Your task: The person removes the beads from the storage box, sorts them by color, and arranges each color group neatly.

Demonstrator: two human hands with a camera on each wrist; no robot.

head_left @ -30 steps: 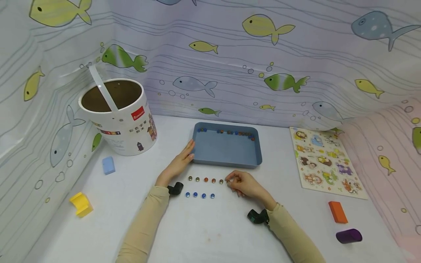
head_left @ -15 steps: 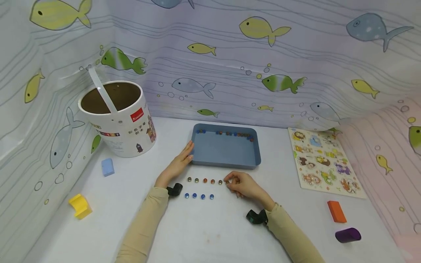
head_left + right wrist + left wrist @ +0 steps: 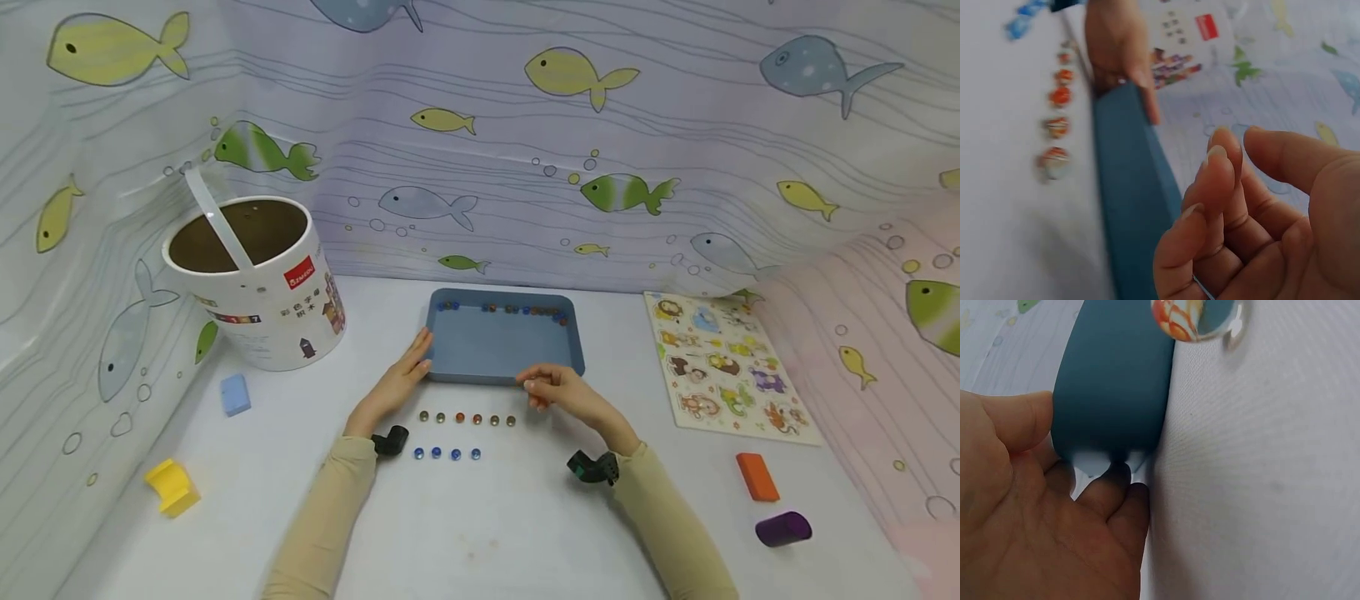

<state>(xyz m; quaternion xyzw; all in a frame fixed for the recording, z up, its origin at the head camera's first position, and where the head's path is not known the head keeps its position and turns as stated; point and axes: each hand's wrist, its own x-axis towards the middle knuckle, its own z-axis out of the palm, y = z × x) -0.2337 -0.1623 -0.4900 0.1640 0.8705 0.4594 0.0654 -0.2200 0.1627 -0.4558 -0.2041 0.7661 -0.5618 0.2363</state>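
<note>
A blue-grey tray (image 3: 501, 337) stands at the middle back, with several glass marbles (image 3: 536, 310) along its far wall. My left hand (image 3: 390, 385) rests against the tray's left side, fingers nearly straight; in the left wrist view its thumb (image 3: 1029, 419) touches the tray's edge. Over the tray's front right edge hovers my right hand (image 3: 566, 390), its fingers loosely bent and holding nothing, thumb apart from the fingertips in the right wrist view. On the table before the tray lie a row of orange and brownish marbles (image 3: 477, 419) and a nearer row of blue marbles (image 3: 455, 454).
A white bucket (image 3: 281, 321) with a raised handle stands at the back left, near a blue block (image 3: 235, 394) and a yellow block (image 3: 172, 487). To the right lie an animal puzzle board (image 3: 731, 367), an orange block (image 3: 757, 477) and a purple block (image 3: 783, 528).
My right hand has let go of a marble at the right end of the orange and brownish row and moved up to the tray's front edge. My left hand stays against the tray.
</note>
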